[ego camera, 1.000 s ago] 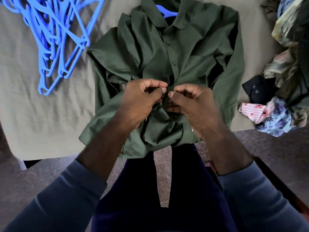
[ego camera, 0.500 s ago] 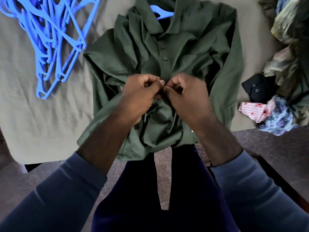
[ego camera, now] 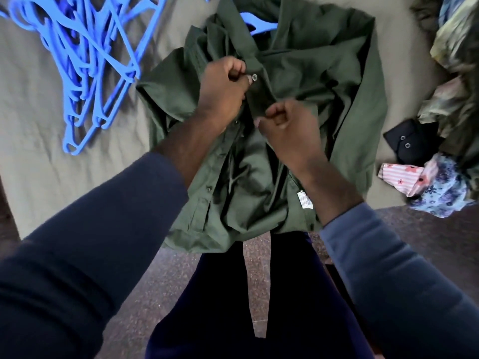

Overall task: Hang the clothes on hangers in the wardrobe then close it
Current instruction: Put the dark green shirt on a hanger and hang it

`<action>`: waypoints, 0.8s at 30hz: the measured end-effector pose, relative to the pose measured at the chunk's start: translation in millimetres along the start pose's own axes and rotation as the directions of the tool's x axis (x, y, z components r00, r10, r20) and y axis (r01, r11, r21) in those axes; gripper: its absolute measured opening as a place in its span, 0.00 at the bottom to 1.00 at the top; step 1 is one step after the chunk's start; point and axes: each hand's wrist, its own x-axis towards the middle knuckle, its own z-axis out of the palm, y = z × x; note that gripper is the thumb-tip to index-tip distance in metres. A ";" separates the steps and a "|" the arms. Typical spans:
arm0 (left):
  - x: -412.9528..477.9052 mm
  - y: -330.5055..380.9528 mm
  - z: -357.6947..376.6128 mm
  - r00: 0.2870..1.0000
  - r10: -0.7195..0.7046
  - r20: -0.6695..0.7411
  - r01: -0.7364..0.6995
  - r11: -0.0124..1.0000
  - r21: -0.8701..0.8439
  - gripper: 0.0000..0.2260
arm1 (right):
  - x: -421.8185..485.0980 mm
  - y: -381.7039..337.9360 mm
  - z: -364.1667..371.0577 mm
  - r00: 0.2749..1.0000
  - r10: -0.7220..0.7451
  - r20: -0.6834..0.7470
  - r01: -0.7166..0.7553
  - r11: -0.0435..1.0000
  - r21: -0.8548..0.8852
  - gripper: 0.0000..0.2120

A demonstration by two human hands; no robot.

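Across the top and left, a wrinkled beige sheet (ego camera: 51, 177), ending at a dark speckled floor (ego camera: 168, 281) below. Flat on the sheet at centre, a green shirt (ego camera: 324, 81), front up, collar at the far side, hem drooping over the near edge, sleeves folded in along both sides. At upper left on the sheet, near the shirt's shoulder but apart from it, a tangled hanger pile (ego camera: 85, 73), all blue. Along the right edge, a heap of loose clothes (ego camera: 456, 60), with a black piece and a floral piece at its near end. Over the shirt front, both hands in blue sleeves: left hand (ego camera: 223, 86) curled, thumb and forefinger pinching the shirt's button placket (ego camera: 260, 97) just beside a pale button (ego camera: 254, 77); right hand (ego camera: 290, 125) curled too, pinching the same strip lower down. Inside the collar, a blue hanger (ego camera: 261, 24), only partly showing. Near the right wrist, a small white label (ego camera: 304, 199) on the shirt's inside.
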 end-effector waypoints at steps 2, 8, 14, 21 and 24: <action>10.9 -6.0 2.1 0.999 -0.018 -0.035 0.019 1.000 0.021 0.03 | -4.9 17.2 13.1 0.998 0.036 0.044 -0.026 0.979 -0.203 0.15; -33.2 -19.7 -4.8 0.971 0.155 -0.185 -0.118 0.974 0.195 0.06 | 5.9 57.5 39.8 0.991 0.035 0.129 0.019 0.917 -0.398 0.23; -73.5 -68.4 4.6 0.980 0.199 -0.022 -0.172 0.894 0.415 0.05 | 25.7 52.8 44.1 1.000 -0.005 0.019 0.011 0.942 -0.336 0.18; -34.0 -66.1 14.1 0.995 0.085 -0.047 -0.047 0.844 0.534 0.12 | 51.6 46.1 42.5 0.997 0.033 -0.065 -0.058 0.901 -0.429 0.17; -14.7 -73.3 14.3 1.000 0.007 0.023 -0.019 0.793 0.609 0.11 | 64.5 50.9 44.0 0.993 0.088 -0.079 -0.116 0.849 -0.516 0.16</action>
